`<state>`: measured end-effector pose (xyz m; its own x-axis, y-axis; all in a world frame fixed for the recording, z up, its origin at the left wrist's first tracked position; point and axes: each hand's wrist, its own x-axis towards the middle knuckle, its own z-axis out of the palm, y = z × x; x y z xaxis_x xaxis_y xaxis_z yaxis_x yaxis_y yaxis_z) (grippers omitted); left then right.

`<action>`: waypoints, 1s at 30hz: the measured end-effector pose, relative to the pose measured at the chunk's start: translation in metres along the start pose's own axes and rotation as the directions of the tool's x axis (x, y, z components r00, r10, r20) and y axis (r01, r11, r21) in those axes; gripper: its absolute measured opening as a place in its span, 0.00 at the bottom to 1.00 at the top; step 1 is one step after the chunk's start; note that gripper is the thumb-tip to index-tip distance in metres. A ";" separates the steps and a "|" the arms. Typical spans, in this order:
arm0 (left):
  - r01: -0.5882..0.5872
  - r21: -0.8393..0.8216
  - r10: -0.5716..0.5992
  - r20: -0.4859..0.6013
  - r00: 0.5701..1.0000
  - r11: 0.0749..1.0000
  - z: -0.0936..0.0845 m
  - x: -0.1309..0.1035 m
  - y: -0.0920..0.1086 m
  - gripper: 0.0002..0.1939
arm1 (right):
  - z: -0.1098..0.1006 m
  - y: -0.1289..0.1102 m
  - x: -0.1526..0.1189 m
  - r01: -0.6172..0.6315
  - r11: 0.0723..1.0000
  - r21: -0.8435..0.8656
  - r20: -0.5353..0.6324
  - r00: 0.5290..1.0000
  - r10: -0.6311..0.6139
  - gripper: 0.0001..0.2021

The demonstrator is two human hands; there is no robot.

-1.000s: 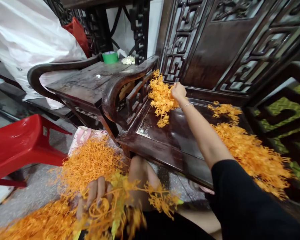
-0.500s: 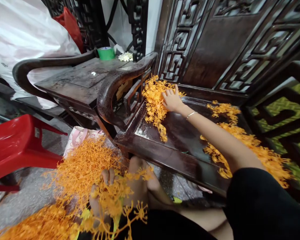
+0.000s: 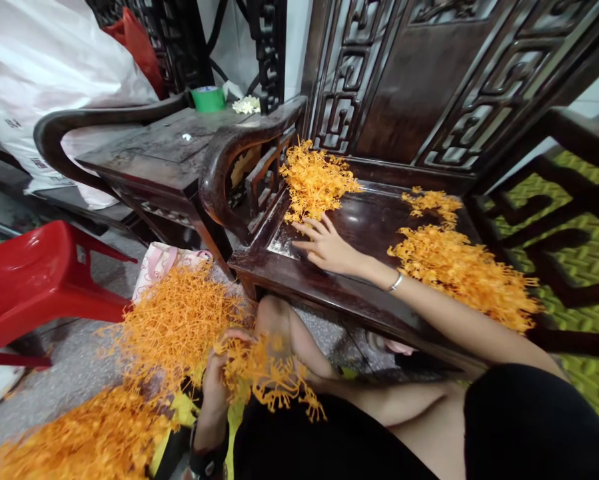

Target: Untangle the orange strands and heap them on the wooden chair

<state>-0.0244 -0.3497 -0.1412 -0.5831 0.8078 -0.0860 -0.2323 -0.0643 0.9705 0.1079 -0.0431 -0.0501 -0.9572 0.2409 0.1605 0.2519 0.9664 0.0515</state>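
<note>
My left hand (image 3: pixel 222 363), low in the view above my lap, is curled round a bunch of orange branching strands (image 3: pixel 274 373) with curled, knobby tips. The bunch hangs out to the right of the fingers. On the dark wooden bench seat (image 3: pixel 364 213), my right hand (image 3: pixel 329 247) has its fingers spread, palm down. Its fingertips reach the near edge of an orange pile (image 3: pixel 316 180) by the carved armrest. Further right on the seat lie a larger orange heap (image 3: pixel 464 273) and a small orange clump (image 3: pixel 434 203).
A big tangle of orange strands (image 3: pixel 179 320) and another orange heap (image 3: pixel 79 440) lie lower left. A red plastic stool (image 3: pixel 39 280) stands left. Green tape (image 3: pixel 208 99) and white flowers (image 3: pixel 246 105) rest on the side table (image 3: pixel 164 150). A white sack (image 3: pixel 54 73) is behind.
My right hand has come back from the top of the pile by the armrest to its near edge, fingers spreading. My left hand has risen slightly with its orange bunch.
</note>
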 end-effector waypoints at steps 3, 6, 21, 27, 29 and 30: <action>-0.001 0.013 0.000 0.053 0.999 1.000 -0.009 -0.001 -0.015 0.11 | 0.018 -0.011 -0.004 -0.038 0.999 0.029 0.006 0.999 0.038 0.24; -0.017 0.027 0.013 0.140 0.990 0.999 -0.014 0.001 -0.022 0.13 | 0.027 -0.010 -0.001 -0.136 0.991 0.000 -0.031 0.990 0.136 0.26; -0.056 -0.086 0.073 0.212 0.975 0.995 -0.001 0.004 -0.017 0.15 | 0.044 0.009 0.010 -0.209 0.963 0.171 0.132 0.973 0.187 0.25; -0.021 -0.086 0.042 0.240 0.970 0.996 0.005 0.007 -0.025 0.16 | 0.049 0.020 0.023 -0.280 0.942 0.184 0.131 0.957 0.259 0.26; -0.035 -0.058 0.049 0.257 0.965 0.998 0.006 0.008 -0.026 0.16 | 0.054 0.029 0.038 -0.341 0.926 0.159 0.137 0.937 0.322 0.26; -0.034 -0.060 0.048 0.255 0.966 0.998 0.007 0.009 -0.026 0.16 | 0.056 0.034 0.046 -0.372 0.915 0.158 0.144 0.925 0.351 0.26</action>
<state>-0.0177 -0.3369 -0.1656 -0.3755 0.9266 0.0213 -0.2584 -0.1268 0.9577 0.0644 0.0054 -0.0960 -0.8176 0.5752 0.0243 0.5639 0.8086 -0.1682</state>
